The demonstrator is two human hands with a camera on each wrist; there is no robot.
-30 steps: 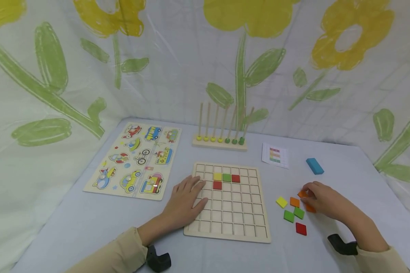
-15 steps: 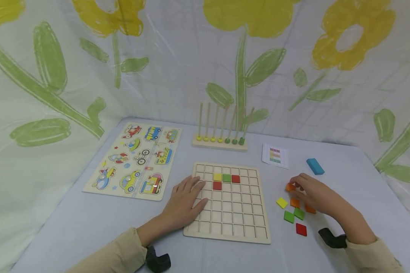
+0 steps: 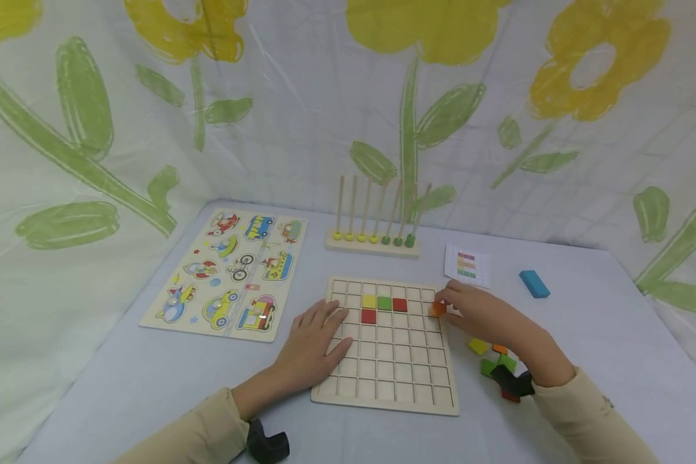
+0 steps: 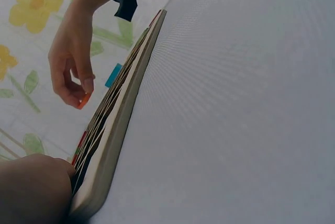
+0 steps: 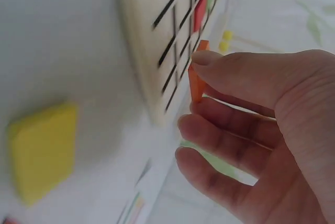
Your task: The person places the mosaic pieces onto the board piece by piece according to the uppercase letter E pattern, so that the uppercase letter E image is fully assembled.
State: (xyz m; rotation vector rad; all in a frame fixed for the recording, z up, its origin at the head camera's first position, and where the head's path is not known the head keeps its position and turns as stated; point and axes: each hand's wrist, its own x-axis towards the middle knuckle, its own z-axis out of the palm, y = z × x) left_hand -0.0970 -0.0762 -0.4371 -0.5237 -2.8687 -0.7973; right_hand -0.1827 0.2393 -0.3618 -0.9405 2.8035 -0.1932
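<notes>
My right hand (image 3: 484, 314) pinches an orange square tile (image 3: 437, 309) between thumb and fingers, above the right edge of the wooden grid board (image 3: 385, 390). In the right wrist view the orange tile (image 5: 197, 80) is held on edge, apart from the board. My left hand (image 3: 313, 341) lies flat with spread fingers on the board's left side. Set in the board's upper rows are a yellow tile (image 3: 369, 301), a green tile (image 3: 385, 303) and two red tiles, one (image 3: 399, 305) in the same row and one (image 3: 368, 316) below the yellow.
Loose yellow (image 3: 478, 347), green (image 3: 507, 363), orange and red tiles lie right of the board, partly hidden by my right arm. A printed pattern card (image 3: 467, 265), a blue block (image 3: 534, 283), a peg rack (image 3: 372, 243) and a vehicle picture puzzle (image 3: 223, 274) stand farther back.
My right hand has picked up the orange tile from the loose pile and carried it left to the board's right edge. The left hand has stayed in place.
</notes>
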